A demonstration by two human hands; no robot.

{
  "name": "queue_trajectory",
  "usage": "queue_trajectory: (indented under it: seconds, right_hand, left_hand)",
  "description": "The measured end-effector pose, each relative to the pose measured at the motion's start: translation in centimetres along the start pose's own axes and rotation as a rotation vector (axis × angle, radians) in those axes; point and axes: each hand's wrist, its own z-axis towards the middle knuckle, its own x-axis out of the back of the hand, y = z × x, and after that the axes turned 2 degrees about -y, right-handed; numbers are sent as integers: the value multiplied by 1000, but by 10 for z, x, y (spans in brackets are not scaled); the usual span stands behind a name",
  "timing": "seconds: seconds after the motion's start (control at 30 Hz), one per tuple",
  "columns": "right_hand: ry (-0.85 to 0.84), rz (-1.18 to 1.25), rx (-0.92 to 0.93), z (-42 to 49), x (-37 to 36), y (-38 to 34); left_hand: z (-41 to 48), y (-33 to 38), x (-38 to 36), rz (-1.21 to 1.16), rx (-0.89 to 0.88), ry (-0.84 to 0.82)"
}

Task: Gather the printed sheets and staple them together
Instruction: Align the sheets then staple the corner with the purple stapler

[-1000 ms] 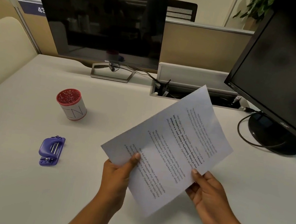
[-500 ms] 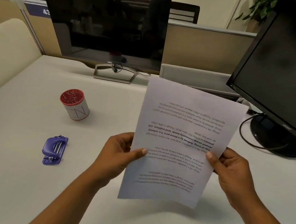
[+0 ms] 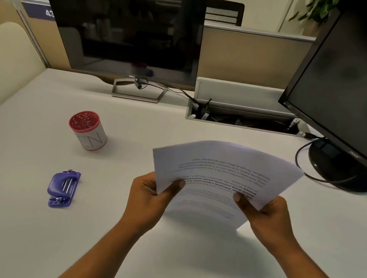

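The printed sheets (image 3: pixel 220 167) hang above the white desk (image 3: pixel 13 233), text upside down to me and the top edge bowed back toward the monitors. My left hand (image 3: pixel 146 201) grips their left edge, thumb on the printed face. On the right edge my right hand (image 3: pixel 267 217) holds them the same way. A small purple stapler (image 3: pixel 62 188) lies on the desk well to the left of my left hand, untouched.
A white cup with a red speckled top (image 3: pixel 89 130) stands behind the stapler. Two dark monitors, a Dell (image 3: pixel 122 26) at the back and an Acer (image 3: pixel 353 79) at the right with its round base and cable, flank an open cable tray (image 3: pixel 243 121).
The sheets turned from a slant to upright, then came lower and tipped back, bowing away from me. Both hands slid down with them and kept their hold.
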Motion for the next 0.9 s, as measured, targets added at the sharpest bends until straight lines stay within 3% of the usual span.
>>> queue_trajectory:
  seconds: [0.23, 0.47, 0.7, 0.9]
  right_hand:
    - [1, -26, 109, 2, 3, -16]
    - [-31, -75, 53, 2, -6, -2]
    - [3, -116, 168, 4, 0, -20]
    - [-37, -95, 40, 2, -4, -4]
  left_hand:
    - [1, 9, 5, 21, -101, -5]
    - [1, -1, 1, 37, -16, -24]
    - [2, 18, 8, 88, -210, 1]
    - [-1, 3, 2, 41, -55, -22]
